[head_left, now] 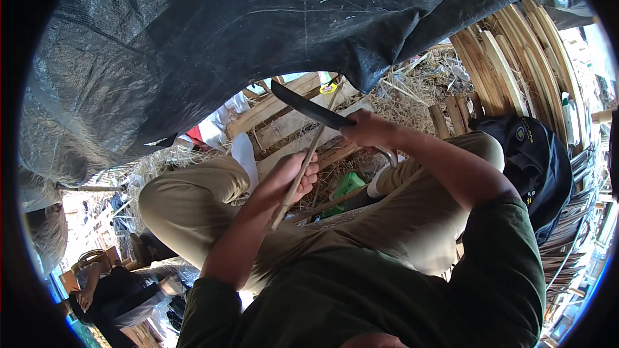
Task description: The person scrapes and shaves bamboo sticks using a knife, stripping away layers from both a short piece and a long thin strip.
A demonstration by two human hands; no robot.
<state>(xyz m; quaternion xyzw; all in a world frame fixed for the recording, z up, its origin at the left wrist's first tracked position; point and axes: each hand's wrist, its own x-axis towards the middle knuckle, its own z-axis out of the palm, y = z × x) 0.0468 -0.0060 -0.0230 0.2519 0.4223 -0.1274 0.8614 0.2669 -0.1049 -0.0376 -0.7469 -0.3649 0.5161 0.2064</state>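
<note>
My left hand [298,173] is closed around a thin, pale wooden stick [285,208], which slants from near my lap up and away from me. In my right hand [371,130] is a machete with a long dark blade [304,106], its fingers wrapped round the grip. The blade points to the far left and crosses the upper part of the stick, above my left hand. Whether the edge touches the stick, I cannot tell. A curved grey end sticks out below my right hand. Both hands are over my bent legs in tan trousers [193,196].
A black tarp [225,19] hangs low across the far side. Wooden slats [284,125] and straw [419,87] lie beneath. A green plastic bag [348,188] is between my legs. Stacked planks [509,58] and a dark bag-like cloth [532,161] are right; another person [116,296] sits lower left.
</note>
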